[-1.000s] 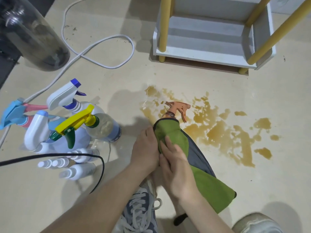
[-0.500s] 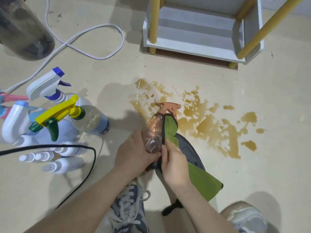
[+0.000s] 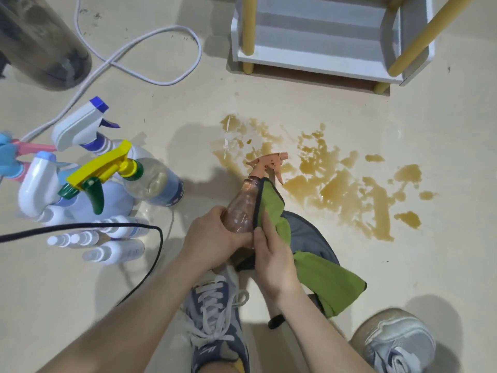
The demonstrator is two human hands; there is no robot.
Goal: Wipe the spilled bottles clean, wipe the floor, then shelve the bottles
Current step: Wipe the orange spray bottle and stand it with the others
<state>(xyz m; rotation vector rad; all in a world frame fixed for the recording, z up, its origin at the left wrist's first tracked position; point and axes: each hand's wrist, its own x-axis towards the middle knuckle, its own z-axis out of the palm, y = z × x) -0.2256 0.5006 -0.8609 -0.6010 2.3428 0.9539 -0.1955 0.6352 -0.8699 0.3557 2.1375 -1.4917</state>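
A clear pinkish spray bottle (image 3: pixel 240 208) with an orange trigger head is held above the floor, nozzle pointing away from me. My left hand (image 3: pixel 212 238) grips its lower body. My right hand (image 3: pixel 271 254) presses a green and grey cloth (image 3: pixel 314 254) against the bottle's right side. A brown spill (image 3: pixel 338 184) spreads over the beige floor just beyond and to the right. The white shelf (image 3: pixel 322 52) with yellow posts stands at the back.
A cluster of spray bottles (image 3: pixel 88 179) and small white bottles (image 3: pixel 107 246) stands at the left. A black cable (image 3: pixel 150 254) and a white cable (image 3: pixel 150 49) cross the floor. A dark plastic container (image 3: pixel 40 47) sits far left. My shoes (image 3: pixel 215 327) are below.
The cloth, which covered most of the bottle a second ago, has slid to its right side, baring the pinkish body. My right hand has shifted lower along the bottle.
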